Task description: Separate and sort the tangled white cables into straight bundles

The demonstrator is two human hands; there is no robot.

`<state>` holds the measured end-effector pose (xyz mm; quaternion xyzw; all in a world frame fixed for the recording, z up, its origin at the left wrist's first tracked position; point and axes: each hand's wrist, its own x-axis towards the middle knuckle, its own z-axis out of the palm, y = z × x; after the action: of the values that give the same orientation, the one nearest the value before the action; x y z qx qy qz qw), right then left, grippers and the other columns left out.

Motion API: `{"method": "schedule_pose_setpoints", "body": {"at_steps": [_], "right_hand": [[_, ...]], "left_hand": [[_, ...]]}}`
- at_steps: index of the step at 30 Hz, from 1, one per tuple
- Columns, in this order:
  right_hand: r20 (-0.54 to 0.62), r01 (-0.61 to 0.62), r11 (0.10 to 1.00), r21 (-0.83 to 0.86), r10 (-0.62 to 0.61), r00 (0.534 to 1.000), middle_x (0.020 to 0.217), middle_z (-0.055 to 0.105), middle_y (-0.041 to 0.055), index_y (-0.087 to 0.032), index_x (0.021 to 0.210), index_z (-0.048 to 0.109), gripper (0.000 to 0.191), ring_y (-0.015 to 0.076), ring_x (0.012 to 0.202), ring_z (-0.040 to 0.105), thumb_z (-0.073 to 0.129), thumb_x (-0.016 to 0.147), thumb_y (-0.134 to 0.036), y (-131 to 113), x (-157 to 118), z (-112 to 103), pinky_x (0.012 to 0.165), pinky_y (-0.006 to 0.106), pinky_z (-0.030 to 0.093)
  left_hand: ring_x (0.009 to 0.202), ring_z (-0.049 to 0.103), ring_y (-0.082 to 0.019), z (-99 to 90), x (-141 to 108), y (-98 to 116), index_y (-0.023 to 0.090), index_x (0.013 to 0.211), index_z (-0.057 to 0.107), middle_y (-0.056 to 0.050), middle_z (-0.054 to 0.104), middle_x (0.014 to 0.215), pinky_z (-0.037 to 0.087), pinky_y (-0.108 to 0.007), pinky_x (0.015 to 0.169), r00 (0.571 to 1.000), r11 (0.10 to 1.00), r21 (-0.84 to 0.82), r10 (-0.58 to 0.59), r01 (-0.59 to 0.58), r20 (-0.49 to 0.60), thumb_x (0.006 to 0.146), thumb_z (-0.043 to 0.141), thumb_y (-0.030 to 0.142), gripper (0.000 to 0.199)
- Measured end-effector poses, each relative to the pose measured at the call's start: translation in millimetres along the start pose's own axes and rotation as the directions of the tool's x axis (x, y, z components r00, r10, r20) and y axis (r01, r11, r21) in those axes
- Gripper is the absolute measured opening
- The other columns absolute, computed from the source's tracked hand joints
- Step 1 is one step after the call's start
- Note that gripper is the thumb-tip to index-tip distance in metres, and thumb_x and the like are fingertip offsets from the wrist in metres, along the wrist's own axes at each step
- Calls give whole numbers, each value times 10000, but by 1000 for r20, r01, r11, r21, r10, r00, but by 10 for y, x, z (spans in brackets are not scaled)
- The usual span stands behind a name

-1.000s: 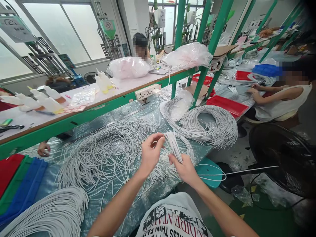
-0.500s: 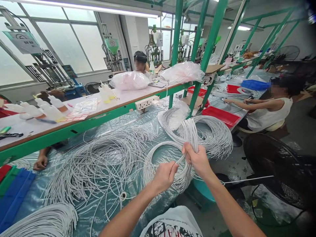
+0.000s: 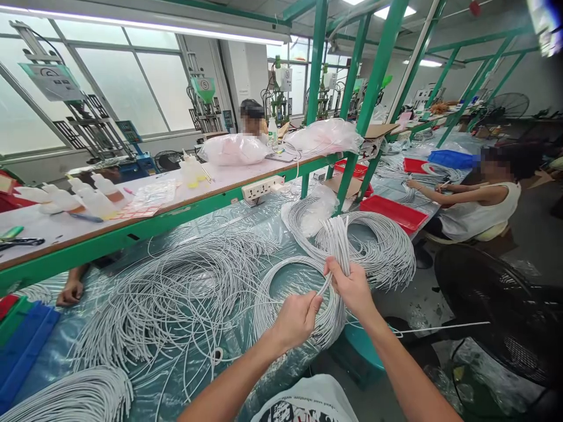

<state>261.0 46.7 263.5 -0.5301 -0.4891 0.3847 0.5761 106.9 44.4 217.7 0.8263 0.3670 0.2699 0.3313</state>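
My right hand [image 3: 349, 286] is closed round a bundle of thin grey-white cables [image 3: 336, 240], whose ends stick up above the fist. Just left of it and lower, my left hand [image 3: 295, 321] pinches a few cable strands that run up to the right hand. Beneath both hands a round coil of the same cable [image 3: 265, 293] lies on the plastic-covered table. To the left spreads a large loose heap of cables [image 3: 176, 293]. Another big coil [image 3: 393, 252] sits behind my right hand. My fingers hide how many strands each hand grips.
A green-framed shelf [image 3: 167, 220] with squeeze bottles [image 3: 94, 199] and a power strip [image 3: 263, 189] crosses the back. Red trays [image 3: 393, 212] stand at right, near a seated co-worker [image 3: 479, 202]. A black fan [image 3: 488, 305] is close on the right. Another person's hand [image 3: 70, 292] rests at far left.
The view has shifted slightly. My left hand is marginally closer to the right one, and both keep their hold on the cables.
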Motion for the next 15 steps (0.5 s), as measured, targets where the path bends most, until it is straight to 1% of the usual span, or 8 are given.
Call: {"method": "schedule_pose_setpoints", "body": {"at_steps": [4,8,9,10,12,13,14,15], "right_hand": [[3,11,1000,2,-11,1000,427,267,-60,-178,650,549,456,86,400,231,580,829,-596,31,41,-41,394,246,191],[21,-67,993,92,65,998,446,244,-68,-188,644,504,469,82,404,209,571,826,-615,34,72,-8,396,245,176],[20,-72,990,118,71,997,458,267,-62,-188,636,495,470,84,412,235,574,827,-609,25,80,11,401,242,197],[15,-60,987,149,58,998,481,318,-48,-185,624,488,471,89,435,293,585,825,-599,14,88,32,416,237,243],[16,-21,972,233,18,1000,583,461,-2,-176,596,473,477,110,542,441,617,814,-575,-13,97,71,502,236,368],[34,-25,958,285,16,999,643,515,19,-173,586,460,486,123,599,493,629,807,-572,-28,98,87,556,244,414],[66,-56,940,336,36,997,675,541,30,-173,587,449,491,133,626,524,634,801,-575,-43,97,99,589,256,441],[109,-109,920,377,72,991,666,541,26,-176,598,440,494,133,605,529,632,800,-584,-59,94,105,585,266,451]], "left_hand": [[507,340,-123,-27,34,17,201,672,404,25,404,572,226,-290,547,1000,1000,18,-1,1,-16,993,259,371,391],[499,325,-125,-19,70,24,202,675,410,27,399,567,211,-296,543,1000,999,32,4,-4,-14,993,257,370,391],[496,323,-125,-13,77,28,202,676,413,29,396,563,209,-295,542,1000,1000,29,3,-2,-12,993,260,369,389],[494,322,-123,-7,85,31,201,676,417,30,394,559,208,-295,541,1000,1000,25,1,-1,-10,993,263,367,389],[494,329,-121,8,101,38,199,676,427,30,401,558,209,-294,540,1000,1000,18,3,-3,-11,993,269,358,388],[494,337,-120,16,110,40,197,673,433,28,410,558,212,-293,541,1000,1000,16,7,-7,-10,992,271,353,390],[494,349,-120,24,119,42,195,669,440,25,422,558,215,-293,541,1000,1000,17,10,-10,-6,992,271,350,396],[496,365,-121,31,127,43,194,669,451,21,437,560,220,-293,541,1000,1000,22,11,-11,-4,993,267,350,404]]}}
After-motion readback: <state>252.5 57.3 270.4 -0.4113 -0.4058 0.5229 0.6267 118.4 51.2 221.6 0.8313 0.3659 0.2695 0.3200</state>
